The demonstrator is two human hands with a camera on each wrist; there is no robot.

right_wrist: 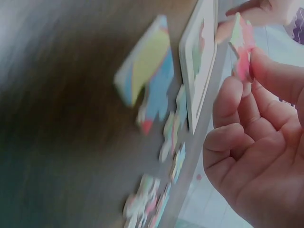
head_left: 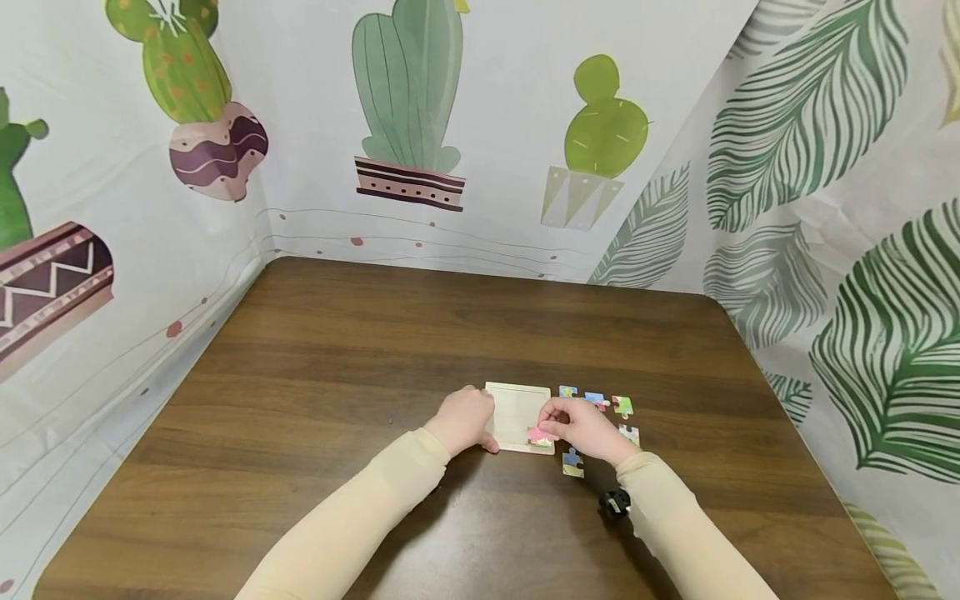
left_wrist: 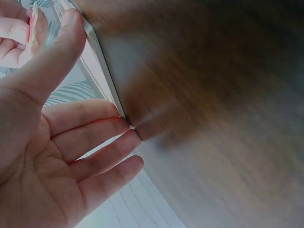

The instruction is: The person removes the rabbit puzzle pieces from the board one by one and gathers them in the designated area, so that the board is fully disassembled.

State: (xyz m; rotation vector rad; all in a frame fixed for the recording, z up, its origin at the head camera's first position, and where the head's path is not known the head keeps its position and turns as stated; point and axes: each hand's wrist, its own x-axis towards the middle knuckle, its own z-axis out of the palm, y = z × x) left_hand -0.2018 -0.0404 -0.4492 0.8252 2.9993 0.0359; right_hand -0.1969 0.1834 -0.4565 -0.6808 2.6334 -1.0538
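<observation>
A shallow pale wooden puzzle tray (head_left: pixel 513 408) lies on the brown table. My left hand (head_left: pixel 462 418) holds its left side, thumb at the near corner and fingertips against the edge, as the left wrist view shows. Over the tray's near right corner, my right hand (head_left: pixel 588 427) pinches a pink jigsaw piece (right_wrist: pixel 243 42) between thumb and fingers. The piece is tilted up in the right wrist view. Below that hand, a blue and yellow jigsaw piece (head_left: pixel 573 464) lies just off the tray's near right corner.
More loose jigsaw pieces lie right of the tray, among them a green one (head_left: pixel 622 405), a pale one (head_left: pixel 628 434) and a blue one (head_left: pixel 595 398). A small black object (head_left: pixel 615 503) shows by the right wrist. Cloth printed with cacti and leaves (head_left: pixel 495 225) hangs around the table.
</observation>
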